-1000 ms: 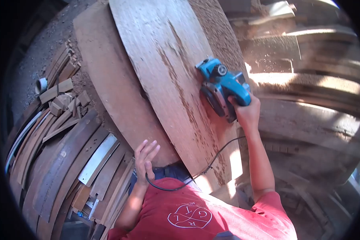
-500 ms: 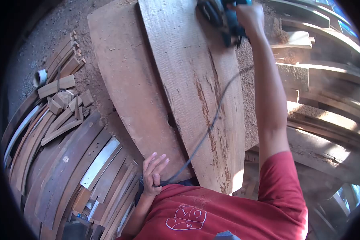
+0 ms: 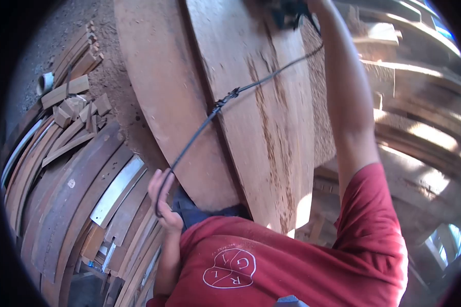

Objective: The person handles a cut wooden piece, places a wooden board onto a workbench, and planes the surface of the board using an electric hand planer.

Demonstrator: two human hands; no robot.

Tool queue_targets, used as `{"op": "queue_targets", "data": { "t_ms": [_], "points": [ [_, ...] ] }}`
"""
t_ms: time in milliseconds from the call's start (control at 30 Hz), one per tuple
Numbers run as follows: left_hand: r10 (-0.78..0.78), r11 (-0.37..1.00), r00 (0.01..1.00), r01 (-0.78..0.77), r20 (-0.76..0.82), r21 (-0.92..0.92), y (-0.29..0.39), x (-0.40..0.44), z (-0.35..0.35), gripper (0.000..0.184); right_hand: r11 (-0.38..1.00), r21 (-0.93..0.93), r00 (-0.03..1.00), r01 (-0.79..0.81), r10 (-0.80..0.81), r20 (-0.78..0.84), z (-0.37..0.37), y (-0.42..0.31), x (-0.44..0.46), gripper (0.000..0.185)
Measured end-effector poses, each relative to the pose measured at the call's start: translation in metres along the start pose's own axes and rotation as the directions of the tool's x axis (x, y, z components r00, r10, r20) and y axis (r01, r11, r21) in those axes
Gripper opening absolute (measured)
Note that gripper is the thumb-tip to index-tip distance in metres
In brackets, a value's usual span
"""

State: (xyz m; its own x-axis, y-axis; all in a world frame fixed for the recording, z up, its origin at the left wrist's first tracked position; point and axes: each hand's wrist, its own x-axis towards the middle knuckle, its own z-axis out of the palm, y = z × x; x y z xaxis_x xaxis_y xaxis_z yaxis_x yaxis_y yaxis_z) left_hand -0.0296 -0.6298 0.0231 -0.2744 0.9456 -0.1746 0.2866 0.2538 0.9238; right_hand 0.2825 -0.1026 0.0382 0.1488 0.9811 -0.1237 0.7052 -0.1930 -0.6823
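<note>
At the top edge, the blue power planer point(image 3: 287, 13) is partly cut off by the frame, on the far part of a pale plank point(image 3: 256, 102). My right hand point(image 3: 317, 5) is at its rear handle, mostly out of view. A dark cord point(image 3: 194, 134), with a knotted or taped spot midway, runs from the tool across the plank to my left hand point(image 3: 165, 199). The cord passes between the thumb and fingers of that hand, low at the left. Dark rough streaks mark the plank. Beside it on the left lies a browner board point(image 3: 159, 102).
Stacked boards point(image 3: 77, 204) and small wood offcuts point(image 3: 79, 110) lie at the left, near a white pipe piece point(image 3: 45, 83). More timber point(image 3: 415, 128) is piled at the right. Sawdust covers a strip point(image 3: 320, 112) right of the plank.
The planer and my right hand have moved far up the plank, away from my body. My left hand has shifted left and the cord has swung up and left, now stretched across both boards.
</note>
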Motion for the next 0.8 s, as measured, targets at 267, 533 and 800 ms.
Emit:
{"op": "queue_targets", "data": {
  "t_ms": [267,533,800],
  "points": [
    [0.158,0.976,0.984,-0.168,0.084,0.14,0.002,-0.071,0.002,0.068,0.956,0.106,0.961,-0.274,0.275,0.001,-0.125,0.159,-0.532,0.03],
    [0.23,0.953,0.935,-0.272,0.269,0.131,0.017,-0.106,0.017,0.066,0.908,0.162,0.907,-0.386,0.406,-0.115,-0.135,0.183,-0.681,0.04],
    [0.172,0.963,0.963,-0.209,0.207,0.171,0.019,-0.066,0.0,0.072,0.959,0.068,0.953,-0.276,0.282,-0.114,-0.077,0.107,-0.46,0.031]
  ]
}}
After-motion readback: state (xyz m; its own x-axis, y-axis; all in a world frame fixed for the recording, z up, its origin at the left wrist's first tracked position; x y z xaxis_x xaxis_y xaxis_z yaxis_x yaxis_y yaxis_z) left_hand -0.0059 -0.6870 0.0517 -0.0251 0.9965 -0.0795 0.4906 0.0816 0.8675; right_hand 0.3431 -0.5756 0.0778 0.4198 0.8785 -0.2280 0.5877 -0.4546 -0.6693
